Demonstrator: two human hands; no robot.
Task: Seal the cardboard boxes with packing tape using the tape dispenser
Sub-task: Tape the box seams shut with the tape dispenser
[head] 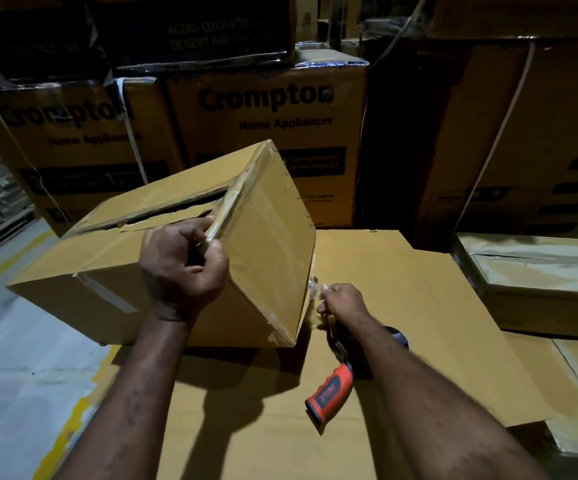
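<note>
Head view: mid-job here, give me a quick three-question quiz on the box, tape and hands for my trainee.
1. True or false: the left hand grips the tilted box at its taped edge.
2. The right hand pinches: A) a knife B) clear tape C) a strap.
3. Fill in: the tape dispenser has a handle coloured ___ and black.
Key: 1 true; 2 B; 3 red.

Large flat cardboard [246, 438] bears the box [107, 258]; tape dispenser [331, 389] beside.
</note>
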